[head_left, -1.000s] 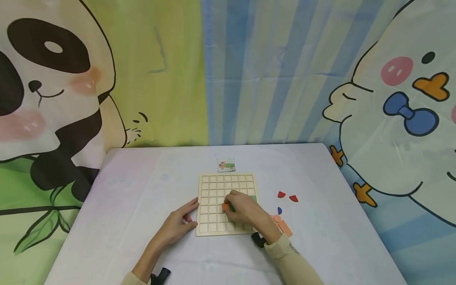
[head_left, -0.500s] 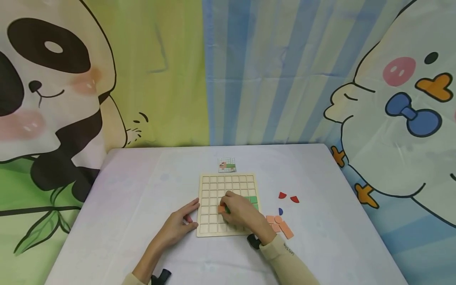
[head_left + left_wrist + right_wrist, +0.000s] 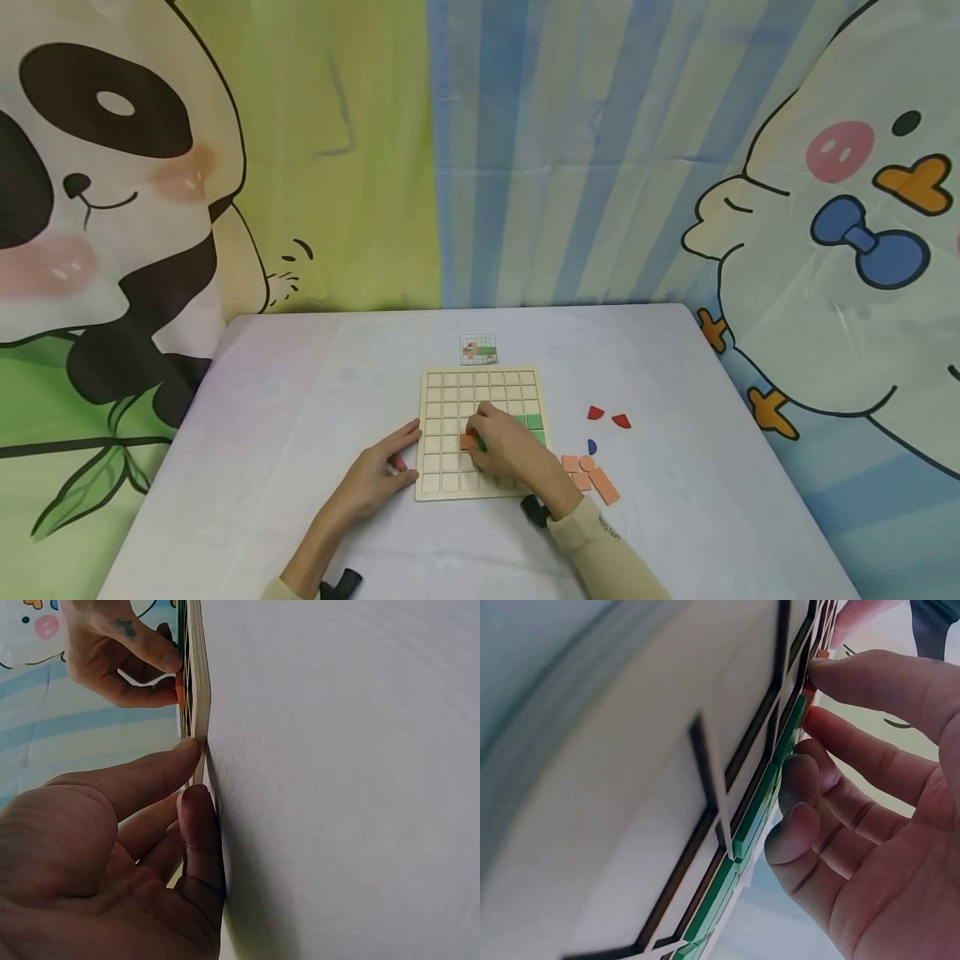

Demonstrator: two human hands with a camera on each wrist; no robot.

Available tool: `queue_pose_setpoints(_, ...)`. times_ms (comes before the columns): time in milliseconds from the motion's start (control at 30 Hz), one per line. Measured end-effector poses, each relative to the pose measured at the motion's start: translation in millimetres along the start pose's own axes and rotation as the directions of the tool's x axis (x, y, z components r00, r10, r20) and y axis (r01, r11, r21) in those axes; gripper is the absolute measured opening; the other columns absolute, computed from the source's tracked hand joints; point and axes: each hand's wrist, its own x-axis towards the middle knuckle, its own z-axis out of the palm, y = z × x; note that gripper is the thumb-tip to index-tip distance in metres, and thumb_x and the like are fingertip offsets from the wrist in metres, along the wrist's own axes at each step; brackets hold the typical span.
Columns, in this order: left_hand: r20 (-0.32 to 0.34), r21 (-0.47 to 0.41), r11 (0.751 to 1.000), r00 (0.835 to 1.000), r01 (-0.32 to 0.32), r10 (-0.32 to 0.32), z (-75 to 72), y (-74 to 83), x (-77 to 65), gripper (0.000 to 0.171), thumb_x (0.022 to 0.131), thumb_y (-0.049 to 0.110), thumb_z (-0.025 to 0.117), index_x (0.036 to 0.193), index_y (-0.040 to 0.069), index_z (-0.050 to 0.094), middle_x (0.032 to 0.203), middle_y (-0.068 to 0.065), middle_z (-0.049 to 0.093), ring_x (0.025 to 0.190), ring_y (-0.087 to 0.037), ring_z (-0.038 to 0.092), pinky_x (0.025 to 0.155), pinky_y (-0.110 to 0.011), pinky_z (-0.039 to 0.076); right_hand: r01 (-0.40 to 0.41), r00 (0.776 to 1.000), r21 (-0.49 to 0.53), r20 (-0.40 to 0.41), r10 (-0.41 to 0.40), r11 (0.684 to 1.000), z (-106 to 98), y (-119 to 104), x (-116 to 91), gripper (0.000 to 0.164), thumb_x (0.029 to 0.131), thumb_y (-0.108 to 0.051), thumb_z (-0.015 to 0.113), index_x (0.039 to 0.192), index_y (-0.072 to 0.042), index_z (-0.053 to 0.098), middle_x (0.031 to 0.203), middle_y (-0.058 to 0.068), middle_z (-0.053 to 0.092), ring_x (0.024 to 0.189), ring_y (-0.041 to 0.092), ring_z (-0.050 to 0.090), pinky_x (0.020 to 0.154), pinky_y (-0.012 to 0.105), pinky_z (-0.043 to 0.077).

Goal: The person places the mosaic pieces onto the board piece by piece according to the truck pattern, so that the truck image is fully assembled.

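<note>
A pale wooden grid board [image 3: 442,479] lies on the white table. My left hand [image 3: 378,473] is at its left side, with the thumb and fingertips touching the rim, as the left wrist view also shows. Above the board's middle, my right hand [image 3: 512,446] pinches a small orange tile [image 3: 467,442] between thumb and forefinger, right at the grid. Green tiles [image 3: 534,422] sit in cells to the right of the orange one. The right hand hides part of that green row; in the right wrist view several green tiles [image 3: 757,802] show along the grid.
A small picture card [image 3: 478,350] lies beyond the board. To the right are two red quarter-round pieces [image 3: 596,412], a blue half-round piece [image 3: 592,447] and several light orange pieces [image 3: 604,486]. A patterned cloth [image 3: 525,167] hangs behind the table.
My right hand has shifted a little to the left with the orange tile, uncovering more green tiles and light orange pieces. It barely moves over the last half second. The left hand stays at the rim.
</note>
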Motion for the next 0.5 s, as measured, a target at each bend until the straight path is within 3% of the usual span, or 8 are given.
queue_pose_setpoints(500,-0.001,0.005,1.000,1.000,0.001,-0.001,0.7,-0.2,-0.2,0.070,0.089,-0.001,0.079,0.154,0.009,0.056,0.170,0.004,0.044,0.079,-0.005,0.055,0.065,-0.020,0.048,-0.009,1.000,-0.006,0.005,0.009,1.000,-0.8,-0.1,0.1,0.022,0.096,-0.027,0.079,0.112,-0.012,0.077,0.107,0.000,0.064,0.077,0.006,0.054,0.069,0.021,0.051)
